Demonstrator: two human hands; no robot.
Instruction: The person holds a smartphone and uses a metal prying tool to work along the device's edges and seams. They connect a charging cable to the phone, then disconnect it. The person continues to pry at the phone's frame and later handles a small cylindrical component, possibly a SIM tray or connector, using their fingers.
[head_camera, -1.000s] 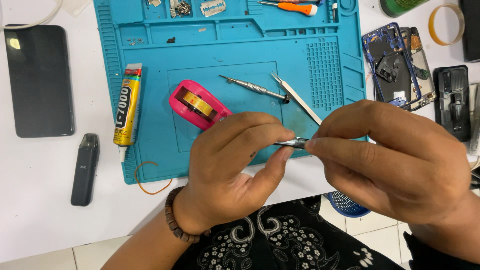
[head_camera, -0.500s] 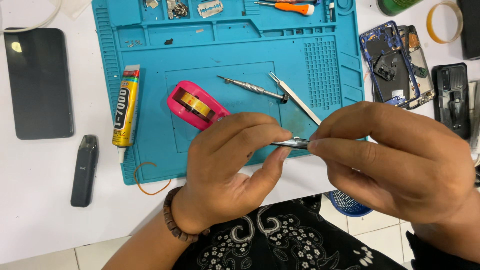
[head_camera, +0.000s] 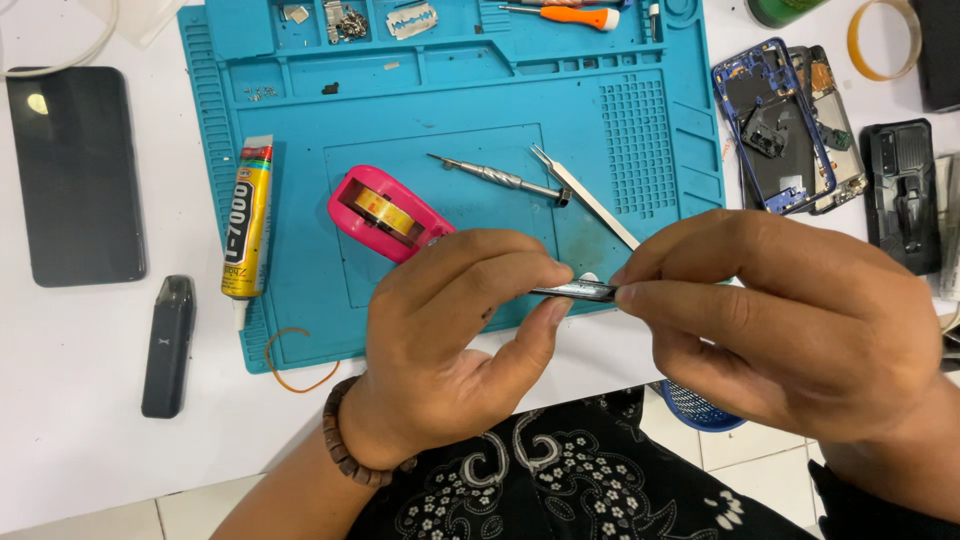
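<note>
My left hand (head_camera: 450, 340) and my right hand (head_camera: 790, 320) meet over the front edge of a teal work mat (head_camera: 450, 90). Between their fingertips they pinch a small thin dark part with a shiny edge (head_camera: 582, 291), held level. A beaded bracelet (head_camera: 345, 450) circles my left wrist. Just behind my left hand lies a pink tape dispenser (head_camera: 385, 212). A metal screwdriver (head_camera: 495, 177) and tweezers (head_camera: 585, 195) rest on the mat beyond my fingers.
A glue tube (head_camera: 246, 225) lies on the mat's left edge. A dark phone (head_camera: 75, 175) and a small black device (head_camera: 167, 345) sit on the white table at left. An opened blue phone frame (head_camera: 775, 125) and black parts (head_camera: 900, 190) lie at right.
Both hands stay pinched on the small part with barely any movement. The view has shifted slightly.
</note>
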